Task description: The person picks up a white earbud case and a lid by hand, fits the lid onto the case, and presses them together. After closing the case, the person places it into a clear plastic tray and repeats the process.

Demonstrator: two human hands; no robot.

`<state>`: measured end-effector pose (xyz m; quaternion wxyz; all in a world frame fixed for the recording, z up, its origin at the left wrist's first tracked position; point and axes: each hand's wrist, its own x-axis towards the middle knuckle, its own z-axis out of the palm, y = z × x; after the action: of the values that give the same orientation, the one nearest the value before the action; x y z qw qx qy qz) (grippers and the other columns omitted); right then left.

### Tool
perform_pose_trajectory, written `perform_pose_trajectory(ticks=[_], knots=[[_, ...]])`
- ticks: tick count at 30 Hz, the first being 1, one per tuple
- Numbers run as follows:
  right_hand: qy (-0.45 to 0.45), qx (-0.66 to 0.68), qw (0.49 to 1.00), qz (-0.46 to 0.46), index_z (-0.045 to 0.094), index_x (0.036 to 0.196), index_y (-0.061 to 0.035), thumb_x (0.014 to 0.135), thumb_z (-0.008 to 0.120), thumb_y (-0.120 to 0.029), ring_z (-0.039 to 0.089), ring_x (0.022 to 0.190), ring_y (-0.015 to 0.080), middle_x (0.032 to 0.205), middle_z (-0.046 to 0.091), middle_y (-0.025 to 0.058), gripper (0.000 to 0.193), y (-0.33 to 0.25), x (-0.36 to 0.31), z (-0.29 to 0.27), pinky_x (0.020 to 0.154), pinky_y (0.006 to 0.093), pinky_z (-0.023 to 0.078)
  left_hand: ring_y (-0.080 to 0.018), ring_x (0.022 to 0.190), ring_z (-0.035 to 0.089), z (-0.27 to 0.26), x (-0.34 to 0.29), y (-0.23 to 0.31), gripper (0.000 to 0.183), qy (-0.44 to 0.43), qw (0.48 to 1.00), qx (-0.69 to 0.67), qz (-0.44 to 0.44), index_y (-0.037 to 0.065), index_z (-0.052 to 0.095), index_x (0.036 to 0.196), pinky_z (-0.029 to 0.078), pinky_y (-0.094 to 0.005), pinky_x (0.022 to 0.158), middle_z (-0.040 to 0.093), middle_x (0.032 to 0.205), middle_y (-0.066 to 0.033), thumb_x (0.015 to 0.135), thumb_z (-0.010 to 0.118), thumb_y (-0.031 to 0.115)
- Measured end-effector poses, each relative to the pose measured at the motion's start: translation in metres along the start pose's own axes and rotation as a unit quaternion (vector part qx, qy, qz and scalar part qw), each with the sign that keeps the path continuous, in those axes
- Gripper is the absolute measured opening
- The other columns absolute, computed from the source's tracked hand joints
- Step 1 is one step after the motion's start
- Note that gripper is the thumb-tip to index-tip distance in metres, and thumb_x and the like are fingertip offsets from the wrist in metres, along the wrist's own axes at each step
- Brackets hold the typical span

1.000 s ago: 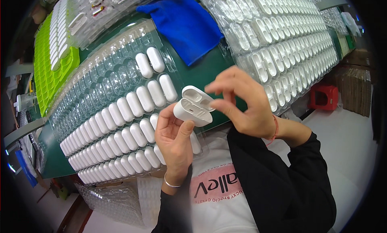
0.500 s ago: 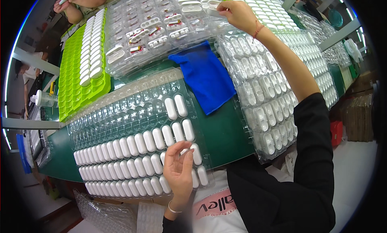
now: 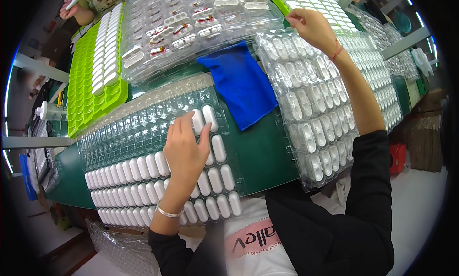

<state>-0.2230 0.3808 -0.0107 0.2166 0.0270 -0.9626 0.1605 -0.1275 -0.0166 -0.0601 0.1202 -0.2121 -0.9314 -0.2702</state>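
Head view, near to far: left hand (image 3: 184,149) flat on the clear blister tray (image 3: 143,132), fingers spread and loose, fingertips pressing a white oval case (image 3: 197,121) into its pocket, gripping nothing. Lower rows of that tray filled with white cases (image 3: 143,167); upper rows mostly bare, so roughly half left to load, judging by the pockets. Beyond, a blue cloth (image 3: 241,82) on the green table (image 3: 260,154). Farther, right hand (image 3: 311,27) stretched over the stacked trays of open shells (image 3: 315,108), fingers curled; holding anything or not, cannot tell.
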Motion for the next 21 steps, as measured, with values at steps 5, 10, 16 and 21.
perform_pose_trajectory(ticks=[5, 10, 16, 21], knots=[[-0.077, -0.144, 0.981, 0.102, 0.068, 0.086, -0.0070, 0.088, 0.063, -0.025, 0.066, 0.083, 0.0337, 0.085, 0.068, 0.0127, 0.018, 0.015, -0.086, -0.037, 0.073, 0.0436, 0.052, -0.0337, 0.092, 0.066, 0.019, 0.007, -0.005, 0.038, -0.090, 0.991, 0.096, -0.035, 0.003, 0.057, 0.122, 0.055, -0.0425, 0.074, 0.062, 0.106, -0.0161, 0.088, 0.067, 0.017], [-0.095, -0.134, 0.972, 0.166, 0.068, 0.087, -0.0060, 0.084, 0.066, -0.026, 0.066, 0.088, 0.0336, 0.093, 0.066, 0.0137, 0.020, 0.018, -0.118, -0.025, 0.076, 0.0435, 0.051, -0.0346, 0.086, 0.068, 0.020, 0.014, -0.007, 0.040, -0.086, 0.987, 0.108, -0.086, 0.002, 0.058, 0.121, 0.055, -0.0431, 0.073, 0.066, 0.104, -0.0169, 0.084, 0.067, 0.013], [0.068, -0.102, 0.992, 0.002, 0.068, 0.089, -0.0025, 0.087, 0.066, -0.017, 0.066, 0.085, 0.0267, 0.090, 0.067, 0.0122, 0.015, 0.016, -0.125, -0.034, 0.075, 0.0388, 0.053, -0.0216, 0.091, 0.068, -0.024, -0.020, 0.011, 0.043, -0.013, 0.954, -0.253, -0.158, -0.005, 0.056, 0.126, 0.056, -0.0323, 0.081, 0.068, 0.105, -0.0147, 0.086, 0.069, 0.001], [-0.249, 0.485, 0.820, 0.174, 0.067, 0.102, -0.0009, 0.094, 0.066, -0.017, 0.066, 0.089, 0.0122, 0.093, 0.069, 0.0056, 0.017, -0.115, -0.146, -0.069, 0.077, 0.0282, 0.055, -0.0190, 0.108, 0.063, -0.038, -0.068, 0.021, 0.037, -0.067, 0.722, -0.632, -0.275, -0.009, 0.052, 0.126, 0.052, -0.0332, 0.094, 0.064, 0.120, -0.0180, 0.091, 0.064, -0.004]])
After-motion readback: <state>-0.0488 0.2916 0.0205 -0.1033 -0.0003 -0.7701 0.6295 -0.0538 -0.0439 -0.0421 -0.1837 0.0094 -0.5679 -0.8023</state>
